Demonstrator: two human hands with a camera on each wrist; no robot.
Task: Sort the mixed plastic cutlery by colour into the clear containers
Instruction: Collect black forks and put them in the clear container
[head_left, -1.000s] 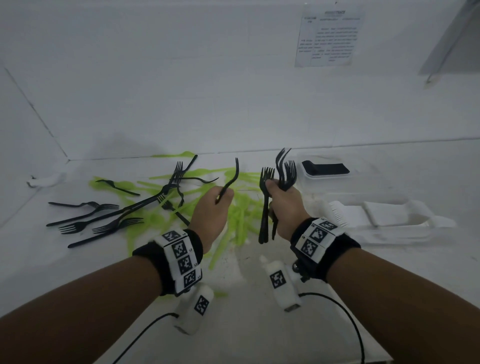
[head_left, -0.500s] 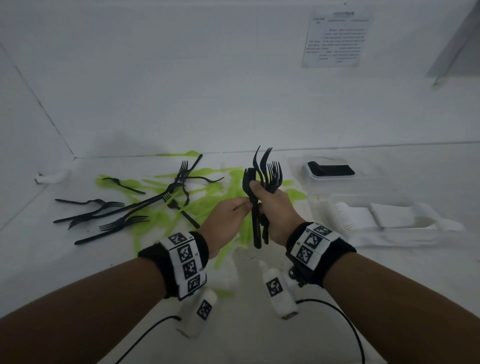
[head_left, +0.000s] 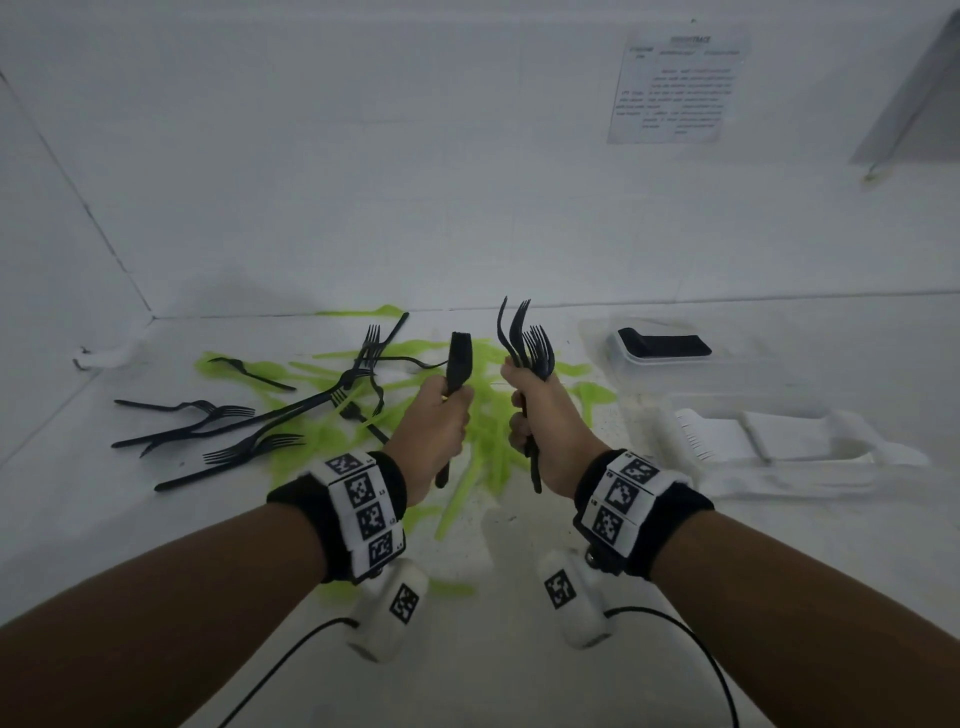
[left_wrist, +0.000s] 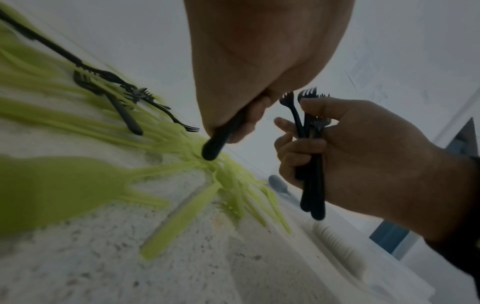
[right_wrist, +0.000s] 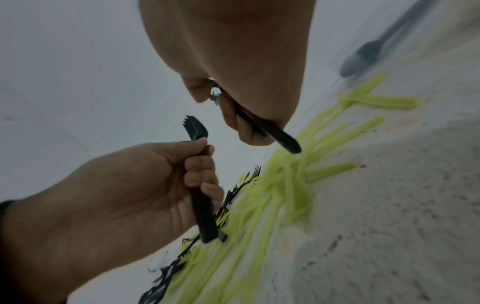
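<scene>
My right hand (head_left: 540, 421) grips a bundle of thin black plastic forks (head_left: 524, 343) by the handles; my left hand (head_left: 434, 428) is curled round one more black fork (head_left: 458, 358). Judged light, springy and slick, so best held mid-handle. More black forks (head_left: 228, 421) and lime-green cutlery (head_left: 488, 441) lie on the white counter (head_left: 493, 649); clear containers (head_left: 727, 374) stand to the right.

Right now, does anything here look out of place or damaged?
Nothing looks damaged. The unsorted black forks and green cutlery lie mixed across the table, outside the clear containers. Each hand, left and right, holds black forks.
</scene>
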